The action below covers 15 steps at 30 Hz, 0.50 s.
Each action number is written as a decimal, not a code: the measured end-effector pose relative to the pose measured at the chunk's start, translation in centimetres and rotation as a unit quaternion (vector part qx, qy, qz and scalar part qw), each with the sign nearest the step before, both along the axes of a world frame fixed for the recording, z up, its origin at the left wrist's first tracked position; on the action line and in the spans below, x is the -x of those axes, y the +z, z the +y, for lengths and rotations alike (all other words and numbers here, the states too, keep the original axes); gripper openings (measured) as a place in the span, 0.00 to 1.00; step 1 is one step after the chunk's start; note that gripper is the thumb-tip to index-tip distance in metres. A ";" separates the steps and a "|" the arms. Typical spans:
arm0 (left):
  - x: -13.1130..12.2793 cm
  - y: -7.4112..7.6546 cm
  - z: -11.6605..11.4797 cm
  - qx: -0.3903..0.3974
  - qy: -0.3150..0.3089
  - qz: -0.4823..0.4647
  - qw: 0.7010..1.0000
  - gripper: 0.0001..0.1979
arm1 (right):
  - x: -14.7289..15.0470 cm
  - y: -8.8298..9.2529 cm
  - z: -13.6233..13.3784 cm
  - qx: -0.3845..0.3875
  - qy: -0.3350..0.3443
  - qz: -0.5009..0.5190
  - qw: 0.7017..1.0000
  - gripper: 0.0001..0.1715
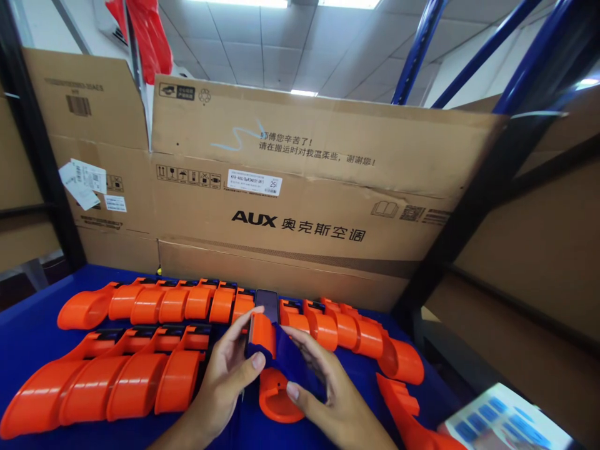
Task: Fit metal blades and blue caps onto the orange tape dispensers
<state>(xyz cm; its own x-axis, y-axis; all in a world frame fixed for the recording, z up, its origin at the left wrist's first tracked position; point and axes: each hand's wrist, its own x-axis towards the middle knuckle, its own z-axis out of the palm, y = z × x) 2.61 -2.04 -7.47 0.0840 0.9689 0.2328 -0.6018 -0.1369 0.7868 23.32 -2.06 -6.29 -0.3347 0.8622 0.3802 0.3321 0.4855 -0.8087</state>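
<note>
Near the front middle of the blue surface, my left hand [225, 369] pinches the orange end of a tape dispenser [262, 334] between thumb and fingers. My right hand [328, 381] is wrapped round its dark blue part [297, 359]. Just under both hands lies another orange dispenser piece [279, 397] with a rounded, open band; part of it is hidden by my right thumb. Beyond my fingertips a dark, flat, phone-like object [267, 302] rests on the surface. The fingers cover some of the held dispenser.
Orange tape dispensers with dark tops stand in rows at left, front [135, 384] and back [173, 303], and at right [344, 328]. Loose orange parts [403, 406] and a white-and-blue box [506, 422] lie at lower right. A cardboard wall [300, 200] and dark posts [450, 237] bound the blue table [28, 331].
</note>
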 end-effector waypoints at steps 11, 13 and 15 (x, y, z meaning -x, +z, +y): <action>0.0 0.4 0.2 -0.100 0.090 0.175 0.975 0.17 | 0.4 -0.3 0.7 -0.350 -0.073 -0.188 0.915 0.40; 0.0 0.0 0.5 -0.117 0.097 0.184 0.971 0.16 | 0.3 -0.7 0.8 -0.379 -0.077 -0.195 0.901 0.40; 0.1 -0.2 0.6 -0.124 0.101 0.188 0.969 0.16 | 0.3 -0.9 0.9 -0.389 -0.077 -0.199 0.896 0.40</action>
